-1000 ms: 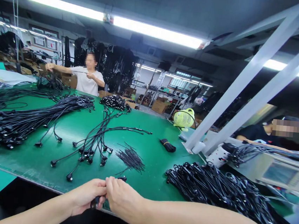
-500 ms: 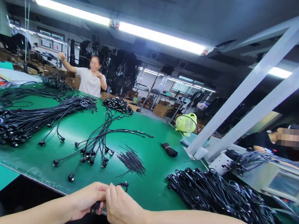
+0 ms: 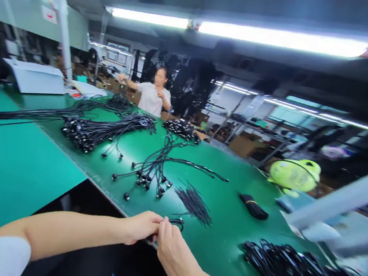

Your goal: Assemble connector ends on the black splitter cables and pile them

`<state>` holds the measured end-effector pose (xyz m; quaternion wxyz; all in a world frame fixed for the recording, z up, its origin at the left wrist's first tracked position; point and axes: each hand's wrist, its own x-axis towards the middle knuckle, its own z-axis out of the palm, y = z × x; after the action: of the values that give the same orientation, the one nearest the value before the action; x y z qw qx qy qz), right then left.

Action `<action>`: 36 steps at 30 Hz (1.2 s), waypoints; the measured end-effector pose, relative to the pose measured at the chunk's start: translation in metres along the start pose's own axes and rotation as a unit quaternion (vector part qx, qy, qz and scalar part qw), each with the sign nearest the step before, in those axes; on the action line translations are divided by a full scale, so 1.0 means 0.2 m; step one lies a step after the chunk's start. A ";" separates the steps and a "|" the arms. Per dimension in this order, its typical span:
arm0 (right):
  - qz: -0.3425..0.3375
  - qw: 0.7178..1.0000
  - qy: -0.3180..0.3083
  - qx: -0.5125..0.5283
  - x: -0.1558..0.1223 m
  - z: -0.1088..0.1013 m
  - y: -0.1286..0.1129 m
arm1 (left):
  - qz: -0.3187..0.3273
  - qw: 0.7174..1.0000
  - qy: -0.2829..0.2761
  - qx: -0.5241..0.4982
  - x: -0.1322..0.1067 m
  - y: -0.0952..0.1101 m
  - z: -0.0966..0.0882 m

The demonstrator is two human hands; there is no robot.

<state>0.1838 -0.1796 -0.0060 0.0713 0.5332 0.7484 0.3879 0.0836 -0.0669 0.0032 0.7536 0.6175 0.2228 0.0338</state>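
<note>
One looped black cable (image 3: 180,223) was at the near edge of the green table (image 3: 228,216), with the fingers of your left hand (image 3: 143,227) clamped on it and its loop showing just past your right hand (image 3: 171,246). Your right fingers were bent and drawn together against the left fingertips, but what they pinched was hidden. Near the loop lay a pile of thin black strips (image 3: 193,205), with plug cords (image 3: 149,177) to its left and a dark cord heap (image 3: 283,269) to its right.
</note>
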 end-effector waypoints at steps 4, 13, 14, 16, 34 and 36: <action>-0.003 0.998 -0.004 -0.058 0.04 -0.07 0.00 | 0.034 0.997 0.031 0.062 -0.05 0.02 0.01; -0.010 1.000 0.025 0.001 0.04 -0.18 -0.01 | -0.003 0.987 0.051 0.154 -0.19 0.04 0.00; -0.005 1.000 0.028 0.012 0.04 -0.17 -0.01 | 0.001 0.989 0.054 0.137 -0.19 0.04 -0.01; 0.006 0.999 0.033 0.017 0.02 -0.13 0.00 | 0.011 0.993 0.062 0.103 -0.18 0.01 -0.01; 0.110 0.964 0.002 0.242 0.00 0.14 0.05 | 0.071 0.922 0.089 0.371 -0.02 -0.11 -0.09; 0.126 0.955 -0.003 0.270 0.03 0.16 0.07 | 0.079 0.921 0.107 0.367 0.01 -0.12 -0.11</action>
<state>0.2078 -0.1557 -0.0178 -0.1224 0.6233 0.7520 0.1760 0.0723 -0.0510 -0.0231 0.4406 0.8590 0.2498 0.0749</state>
